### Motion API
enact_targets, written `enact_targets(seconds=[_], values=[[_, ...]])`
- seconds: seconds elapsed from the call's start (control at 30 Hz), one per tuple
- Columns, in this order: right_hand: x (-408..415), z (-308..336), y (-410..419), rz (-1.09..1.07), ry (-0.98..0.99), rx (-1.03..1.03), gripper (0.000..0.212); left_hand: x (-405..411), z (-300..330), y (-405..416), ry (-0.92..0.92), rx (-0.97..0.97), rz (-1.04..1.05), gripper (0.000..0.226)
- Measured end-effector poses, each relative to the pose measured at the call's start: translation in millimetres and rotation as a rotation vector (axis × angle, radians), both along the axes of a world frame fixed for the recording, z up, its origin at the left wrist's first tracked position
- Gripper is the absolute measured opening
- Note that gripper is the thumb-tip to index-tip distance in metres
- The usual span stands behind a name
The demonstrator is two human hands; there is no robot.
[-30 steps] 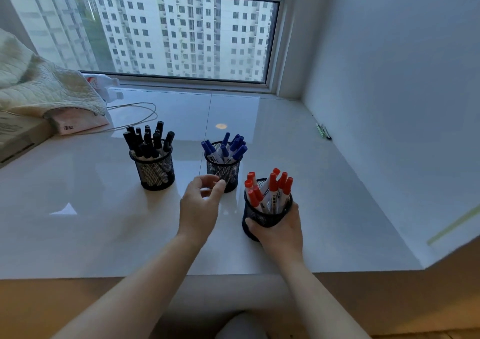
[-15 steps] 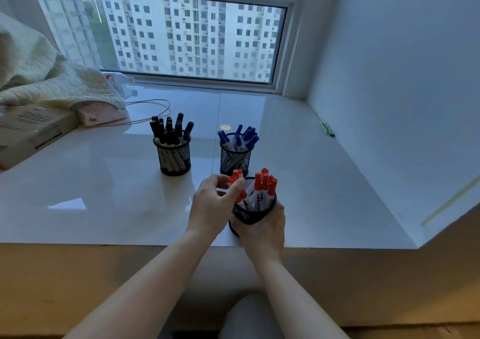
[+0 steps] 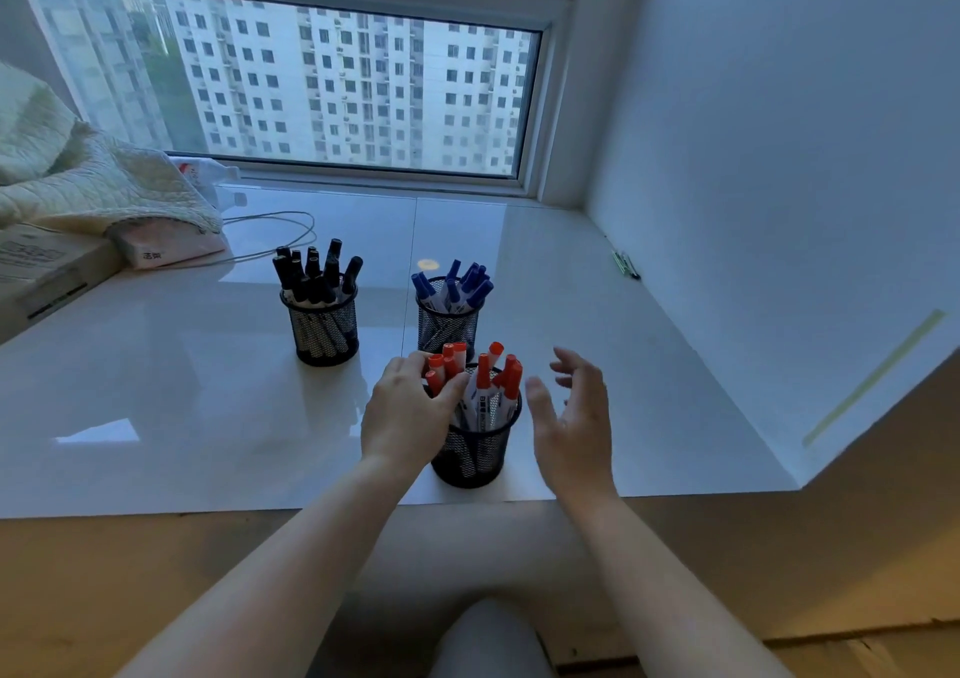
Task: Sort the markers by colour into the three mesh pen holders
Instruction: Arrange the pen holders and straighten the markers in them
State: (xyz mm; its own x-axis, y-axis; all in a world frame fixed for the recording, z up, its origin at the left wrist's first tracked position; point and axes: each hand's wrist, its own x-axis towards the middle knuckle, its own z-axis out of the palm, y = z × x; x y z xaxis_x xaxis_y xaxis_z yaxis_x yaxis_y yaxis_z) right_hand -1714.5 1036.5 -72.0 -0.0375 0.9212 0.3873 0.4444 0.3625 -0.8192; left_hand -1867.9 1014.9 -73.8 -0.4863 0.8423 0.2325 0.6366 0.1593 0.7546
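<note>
On the glossy white surface under the window, our left hand grips the red markers at their caps, fingers curled around several of them. Our right hand hovers just beside the nearest mesh holder, fingers spread and holding nothing. Behind it stand the holder with blue markers and, to its left, the holder with black markers.

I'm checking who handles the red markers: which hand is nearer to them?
Left. The left hand grips the red markers at the left side of their holder. The right hand is open, apart on the right, touching nothing.
</note>
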Motion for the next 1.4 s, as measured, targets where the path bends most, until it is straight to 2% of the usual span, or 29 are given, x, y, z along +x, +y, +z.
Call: enact_targets(seconds=[0.13,0.3,0.43,0.63,0.83,1.03,1.13,1.2,1.3,1.4], values=[[-7.8,32.9,29.7,0.14,-0.246,-0.044,0.036,-6.1,1.1,4.7,0.018,0.004,0.0,0.03],[-25.8,53.8,44.9,0.296,-0.447,-0.195,0.031,-9.6,2.0,4.9,0.049,0.016,0.019,0.029],[-33.4,56.0,52.4,0.322,-0.457,-0.293,0.025,-9.6,1.1,1.9,0.035,0.075,0.032,0.023],[-38.4,52.4,53.8,0.32,-0.553,-0.23,0.023,-14.8,9.2,4.7,0.013,0.087,0.042,0.022],[-31.7,65.1,55.8,0.282,-0.148,-0.03,0.003,-29.2,39.8,6.3,-0.19,0.261,0.039,0.008],[-22.8,87.4,62.6,0.116,0.231,-0.021,0.016,-42.1,74.5,5.3,-0.32,0.465,0.158,0.017],[-16.2,92.8,68.7,-0.033,0.413,-0.087,0.013,-47.9,80.5,2.3,-0.386,0.545,0.231,0.019],[-13.1,91.5,71.0,-0.048,0.628,-0.242,0.008,-49.6,80.0,1.2,-0.465,0.56,0.277,0.019],[-10.5,87.0,68.2,0.023,0.933,-0.495,0.012,-49.1,72.1,2.4,-0.744,0.514,0.31,0.018],[-8.3,79.5,63.7,0.102,1.039,-0.619,0.013,-50.8,65.5,5.3,-1.166,0.423,0.282,0.027]])
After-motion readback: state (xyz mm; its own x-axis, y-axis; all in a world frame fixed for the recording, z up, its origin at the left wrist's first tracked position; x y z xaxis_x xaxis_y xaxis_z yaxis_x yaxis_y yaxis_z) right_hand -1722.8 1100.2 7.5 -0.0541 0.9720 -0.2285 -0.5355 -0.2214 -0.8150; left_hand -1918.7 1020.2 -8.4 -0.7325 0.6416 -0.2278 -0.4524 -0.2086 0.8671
